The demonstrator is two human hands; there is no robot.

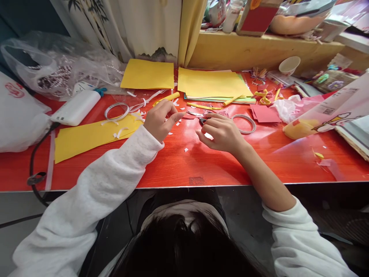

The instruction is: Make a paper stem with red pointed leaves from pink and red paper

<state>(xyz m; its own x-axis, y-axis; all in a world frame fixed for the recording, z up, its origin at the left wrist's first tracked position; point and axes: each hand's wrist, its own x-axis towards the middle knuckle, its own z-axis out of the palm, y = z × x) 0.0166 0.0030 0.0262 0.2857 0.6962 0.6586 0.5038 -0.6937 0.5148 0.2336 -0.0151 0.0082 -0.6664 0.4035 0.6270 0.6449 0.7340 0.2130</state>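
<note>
My right hand [220,132] is closed around a small pair of scissors [195,113]. The metal blades point left, and part of the black handle shows under the fingers. Facing it, my left hand [162,120] has its fingers curled and thumb pressed forward. A small red paper piece [188,117] shows at that thumb's tip, right by the blades; its full shape is hidden. Beyond the left hand lies a rolled yellow paper tube [167,99]. A thin yellow strip [204,106] is behind the scissors, and white paper scraps [186,150] dot the red table [173,169].
Yellow paper sheets [213,84] lie at the back, and more yellow paper [95,136] at left. Tape rolls [117,111] rest on both sides. A white power bank [76,107], plastic bags [20,115], red paper squares [266,114] and a paper cup [289,65] stand around.
</note>
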